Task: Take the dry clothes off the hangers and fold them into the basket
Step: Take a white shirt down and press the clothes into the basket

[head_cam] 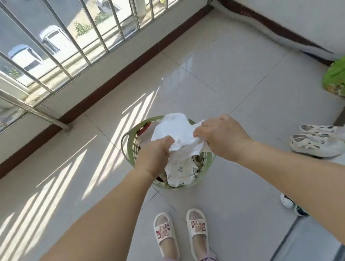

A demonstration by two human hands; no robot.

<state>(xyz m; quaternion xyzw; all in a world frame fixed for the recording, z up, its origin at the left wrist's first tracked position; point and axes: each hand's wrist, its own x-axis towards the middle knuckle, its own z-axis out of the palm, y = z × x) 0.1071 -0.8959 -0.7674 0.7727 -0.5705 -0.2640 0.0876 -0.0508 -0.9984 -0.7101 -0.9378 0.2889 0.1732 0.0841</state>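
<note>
Head view: white cloth held over the basket

Tiled floor (215, 83) carries a green basket (128, 151) with folded clothes (180, 174) inside. Above it hangs a white cloth (173, 130), crumpled, its long axis running from upper left to lower right. Left hand (155, 153) grips its lower left edge; right hand (222, 136) grips its right edge, both with fingers curled tight.

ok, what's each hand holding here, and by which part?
Both grip one white garment above the green basket: left hand bunches its lower left edge, right hand its right edge.
</note>
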